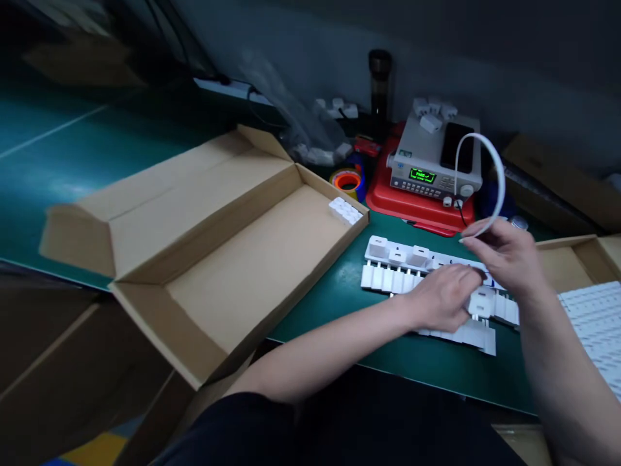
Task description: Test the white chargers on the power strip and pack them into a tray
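Pinching a white cable [495,171] in our right hand [509,259], we rest our left hand [439,299] on white plastic adapters [480,304], its grip unclear. Most sit in rows on the green table [436,369] beneath the hands; only a small cluster of adapters [345,210] fills one corner of the cardboard box [208,226] beyond.

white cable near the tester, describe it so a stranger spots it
On the green bench sits a red tray holding a grey tester with a green display. Right in front, the right hand lifts a white cable in a tall loop, arching above the white chargers.
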A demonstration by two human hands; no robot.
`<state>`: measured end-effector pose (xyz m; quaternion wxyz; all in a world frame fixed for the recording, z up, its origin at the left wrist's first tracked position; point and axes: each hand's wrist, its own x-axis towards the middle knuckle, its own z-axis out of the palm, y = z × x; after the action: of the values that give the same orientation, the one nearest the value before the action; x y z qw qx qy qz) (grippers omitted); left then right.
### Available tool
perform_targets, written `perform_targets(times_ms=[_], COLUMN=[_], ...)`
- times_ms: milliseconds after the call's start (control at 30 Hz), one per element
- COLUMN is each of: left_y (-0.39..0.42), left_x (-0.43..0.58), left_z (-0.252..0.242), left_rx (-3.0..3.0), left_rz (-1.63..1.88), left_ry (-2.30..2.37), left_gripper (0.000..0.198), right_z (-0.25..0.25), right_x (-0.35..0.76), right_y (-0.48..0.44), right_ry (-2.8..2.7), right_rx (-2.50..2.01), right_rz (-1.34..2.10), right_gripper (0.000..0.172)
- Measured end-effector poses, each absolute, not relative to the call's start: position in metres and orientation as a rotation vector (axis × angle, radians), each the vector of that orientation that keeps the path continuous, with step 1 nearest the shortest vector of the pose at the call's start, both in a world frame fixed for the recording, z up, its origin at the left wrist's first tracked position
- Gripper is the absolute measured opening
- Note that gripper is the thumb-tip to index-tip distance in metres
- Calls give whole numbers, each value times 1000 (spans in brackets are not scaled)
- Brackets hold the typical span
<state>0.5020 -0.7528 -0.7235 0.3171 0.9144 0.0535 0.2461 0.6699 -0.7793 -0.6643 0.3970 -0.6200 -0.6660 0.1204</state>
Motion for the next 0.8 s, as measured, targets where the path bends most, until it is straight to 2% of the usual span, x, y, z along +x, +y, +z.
perform_targets(times_ms=[133, 267, 400, 533, 633, 800], left_y=[-767, -749, -691, -608, -553, -516], left_x=[441, 370, 313, 289, 294, 317], left_z=[-714, -694, -681, -690, -703, -712], left_rx=[2182, 2040, 1916, 1807, 1780, 1889], left_rz=[641, 616, 633, 606, 443, 226], left_ry=[241, 442, 786, 1394, 1727, 1617], left_gripper=[44, 50, 57, 73, 65, 35], right_z=[-679, -699, -696, -687, -689, -703], right_x=[607, 566, 552, 547, 545, 545], right_y=[-729, -694, -686, -693, -699, -706], right_ry=[-1787, -1966, -2156, -2351, -2401, -2310], right_rx=[-1406, -1357, -1474, -1555, -1597, -1546], right_rz=[550, 610, 526, 403, 321, 275], right_gripper=[9, 11, 11, 16, 14, 10])
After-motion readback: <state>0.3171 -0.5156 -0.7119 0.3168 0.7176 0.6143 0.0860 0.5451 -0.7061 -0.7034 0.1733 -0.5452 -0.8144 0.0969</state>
